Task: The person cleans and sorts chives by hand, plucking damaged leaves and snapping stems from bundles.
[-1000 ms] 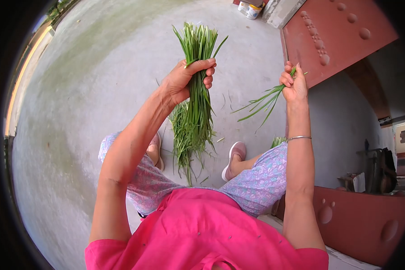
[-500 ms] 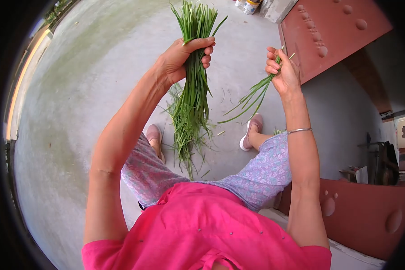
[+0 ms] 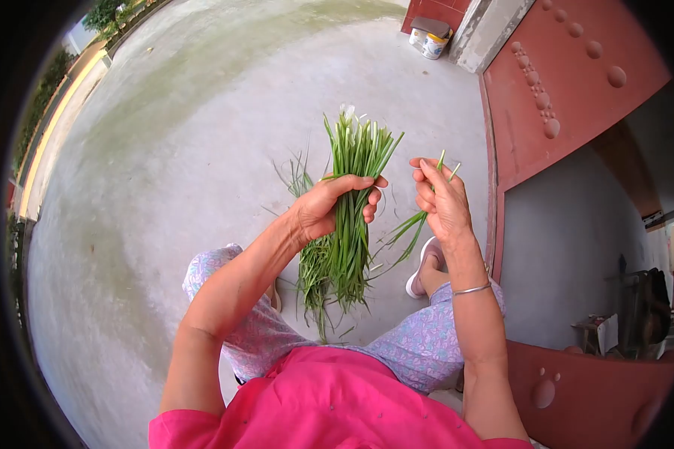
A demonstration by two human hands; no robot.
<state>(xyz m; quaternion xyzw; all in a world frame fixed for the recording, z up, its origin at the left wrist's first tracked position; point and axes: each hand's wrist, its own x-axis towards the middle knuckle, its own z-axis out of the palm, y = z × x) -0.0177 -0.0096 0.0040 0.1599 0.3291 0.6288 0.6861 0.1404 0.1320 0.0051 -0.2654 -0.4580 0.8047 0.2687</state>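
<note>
A thick bunch of green chives (image 3: 352, 243) is wrapped in my left hand (image 3: 328, 203), with the pale cut ends pointing up and away and the leaves hanging down. To its right, my right hand (image 3: 447, 203) is closed on a few loose chive stalks (image 3: 410, 227). Their pale ends poke up past the fingers and their leaves trail down to the left. A small gap separates the two hands. Beneath the bunch, a heap of loose green leaves (image 3: 314, 273) lies on the floor between my feet, partly hidden by the bunch.
Grey concrete floor (image 3: 165, 150) spreads ahead and to the left. A red metal door (image 3: 577, 82) stands at the right beside a doorway. White tubs (image 3: 429, 41) sit at the far wall. My pink shoe (image 3: 425, 269) rests right of the heap.
Both hands appear lower in view and closer together, the bunch still in the left and the few stalks still in the right. The view has tipped, showing more floor ahead.
</note>
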